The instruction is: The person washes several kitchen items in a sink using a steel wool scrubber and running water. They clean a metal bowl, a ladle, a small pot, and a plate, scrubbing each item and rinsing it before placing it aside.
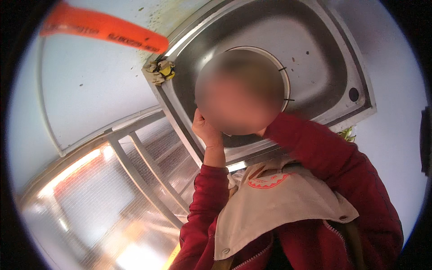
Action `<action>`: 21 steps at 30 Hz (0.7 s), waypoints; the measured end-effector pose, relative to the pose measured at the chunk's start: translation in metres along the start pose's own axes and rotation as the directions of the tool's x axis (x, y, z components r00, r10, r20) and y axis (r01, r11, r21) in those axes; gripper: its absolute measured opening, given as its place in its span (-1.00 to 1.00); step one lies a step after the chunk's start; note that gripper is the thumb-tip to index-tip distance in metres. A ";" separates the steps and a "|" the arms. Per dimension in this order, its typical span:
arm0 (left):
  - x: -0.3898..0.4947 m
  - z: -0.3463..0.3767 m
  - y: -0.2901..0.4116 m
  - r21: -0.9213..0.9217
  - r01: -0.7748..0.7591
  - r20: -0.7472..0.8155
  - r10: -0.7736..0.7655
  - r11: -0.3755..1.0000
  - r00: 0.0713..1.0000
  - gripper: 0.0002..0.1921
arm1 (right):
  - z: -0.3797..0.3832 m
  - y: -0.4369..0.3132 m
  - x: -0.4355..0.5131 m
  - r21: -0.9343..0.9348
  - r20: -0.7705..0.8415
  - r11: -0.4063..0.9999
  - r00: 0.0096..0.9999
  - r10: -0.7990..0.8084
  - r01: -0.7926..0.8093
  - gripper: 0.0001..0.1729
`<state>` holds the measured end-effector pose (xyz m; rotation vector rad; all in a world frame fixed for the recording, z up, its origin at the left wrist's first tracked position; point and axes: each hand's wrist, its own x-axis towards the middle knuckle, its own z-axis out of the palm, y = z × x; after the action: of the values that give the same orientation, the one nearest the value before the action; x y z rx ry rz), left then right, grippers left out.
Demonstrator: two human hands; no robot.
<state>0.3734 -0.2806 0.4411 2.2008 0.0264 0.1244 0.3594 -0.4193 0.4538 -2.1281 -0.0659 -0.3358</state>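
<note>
A round vessel with a pale rim stands inside the metal sink before me. Two short dark bars stick out from its right side. A blurred disc covers most of the vessel and whatever it contains. At the disc's lower left, my left hand has its fingers curled in beside the vessel; whether they grip anything is hidden. My right arm, in a dark red sleeve, reaches in from the right. Only a sliver of my right hand shows at the disc's lower edge, so its fingers cannot be seen.
An orange hose or pipe bearing print juts over the sink's upper left. Crumpled beige and yellow fabric lies on that corner. Green leaves show below the sink's right side. A framed, mesh-reinforced translucent panel stands at lower left.
</note>
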 end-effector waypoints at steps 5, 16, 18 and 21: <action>0.000 -0.024 0.004 -0.092 0.038 0.013 -0.037 0.995 0.999 -0.66 | 0.009 0.020 0.020 -0.090 0.028 0.990 0.993 0.112 -0.109 -0.59; 0.000 -0.053 -0.024 -0.161 0.125 -0.039 -0.133 0.979 0.990 -0.64 | 0.046 0.117 -0.005 -0.532 0.321 0.817 0.840 0.438 -0.223 -0.56; 0.000 -0.053 -0.026 -0.182 0.113 -0.047 -0.123 0.977 0.991 -0.64 | 0.054 0.119 0.001 -0.548 0.305 0.800 0.832 0.463 -0.244 -0.60; 0.002 -0.055 -0.025 -0.158 0.127 -0.043 -0.136 0.979 0.990 -0.62 | 0.046 0.127 0.024 -0.471 0.377 0.828 0.779 0.501 -0.304 -0.64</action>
<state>0.3707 -0.2212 0.4532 2.0336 0.1861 0.1078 0.4148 -0.4533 0.3330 -2.4965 0.1950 0.5062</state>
